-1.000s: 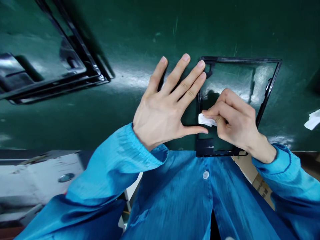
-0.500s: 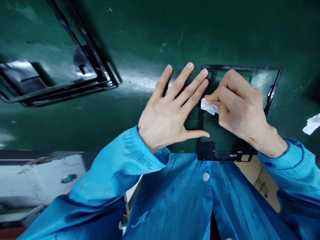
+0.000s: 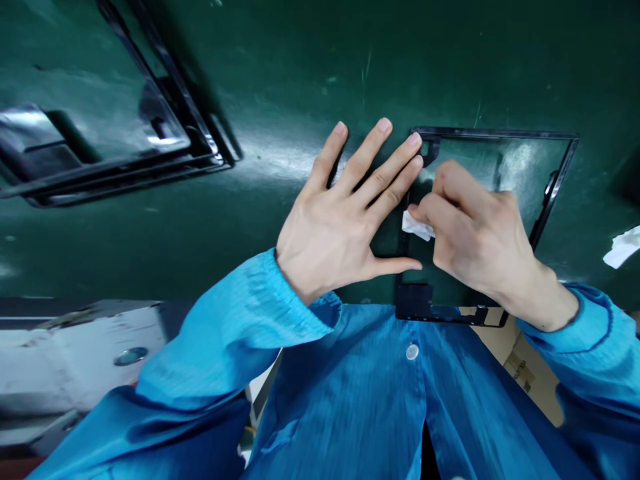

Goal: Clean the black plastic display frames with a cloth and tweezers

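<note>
A thin black rectangular plastic frame [image 3: 500, 134] lies on the green tabletop, its lower edge reaching over the table's front edge. My left hand [image 3: 345, 220] is spread flat, fingertips and thumb tip at the frame's left side. Between thumb and fingers, my right hand [image 3: 480, 233] pinches a small crumpled white cloth or tissue [image 3: 416, 225] against that left side bar. The right hand's other fingers are curled in, and the hand covers part of the frame's opening.
Several more black frames [image 3: 135, 175] lie overlapped at the upper left of the green table [image 3: 300, 47]. Another white scrap [image 3: 622, 247] rests at the right edge. Below the table stand a white box [image 3: 105, 347] at left and a cardboard box [image 3: 530, 373] at right.
My right hand has slid the white piece slightly down along the left bar toward me. The left hand stays spread; the frame appears shifted slightly right.
</note>
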Tool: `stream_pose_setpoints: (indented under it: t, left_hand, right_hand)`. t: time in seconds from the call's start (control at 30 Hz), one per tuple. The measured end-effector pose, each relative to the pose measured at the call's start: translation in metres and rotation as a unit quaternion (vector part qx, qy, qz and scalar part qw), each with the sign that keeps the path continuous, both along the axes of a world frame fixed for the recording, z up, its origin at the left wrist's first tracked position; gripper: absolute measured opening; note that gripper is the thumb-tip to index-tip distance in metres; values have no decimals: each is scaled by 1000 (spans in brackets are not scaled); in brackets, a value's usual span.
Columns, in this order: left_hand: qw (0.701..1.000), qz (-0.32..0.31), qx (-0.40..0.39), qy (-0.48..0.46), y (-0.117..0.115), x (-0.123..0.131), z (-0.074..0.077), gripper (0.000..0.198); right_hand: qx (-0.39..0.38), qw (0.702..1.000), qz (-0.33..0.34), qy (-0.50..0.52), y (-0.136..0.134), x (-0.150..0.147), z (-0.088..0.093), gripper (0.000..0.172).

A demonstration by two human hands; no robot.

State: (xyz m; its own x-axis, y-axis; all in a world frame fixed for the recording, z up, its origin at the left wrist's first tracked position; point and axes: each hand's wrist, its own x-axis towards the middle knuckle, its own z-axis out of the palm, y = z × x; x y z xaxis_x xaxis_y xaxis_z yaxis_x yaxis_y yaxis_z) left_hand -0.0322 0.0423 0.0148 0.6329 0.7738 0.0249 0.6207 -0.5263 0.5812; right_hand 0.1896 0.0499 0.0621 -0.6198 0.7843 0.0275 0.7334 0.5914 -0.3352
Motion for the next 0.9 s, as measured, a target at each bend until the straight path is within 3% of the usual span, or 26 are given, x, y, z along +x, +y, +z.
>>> stream_pose_setpoints:
  t: [0.23,0.5,0.67,0.73,0.8,0.83,0.9]
  left_hand:
    - [999,8,-12,-32,1,0,2,107]
    - [1000,-2,-13,-18,2,1,2,112]
    - [1000,6,-13,-20,3,0,0,117]
    - [1000,5,-10,-22,3,-1,-2,119]
    - [1000,6,-5,-24,3,-1,-3,119]
    - [1000,8,-2,-25,2,-1,-3,120]
    - [999,12,10,-32,1,-1,-4,120]
  right_hand:
    - [19,999,4,32,-26,0,-5,26]
    - [-38,994,-16,104,-31,8,-15,25]
    - [-75,972,-67,210,-39,19,-1,21]
    - [-86,950,-117,276,-46,24,11,15]
    - [-159,907,-174,348,-58,29,19,8]
    - [-214,873,-201,389,-64,30,21,5]
    - [-325,777,-225,491,-78,31,19,2]
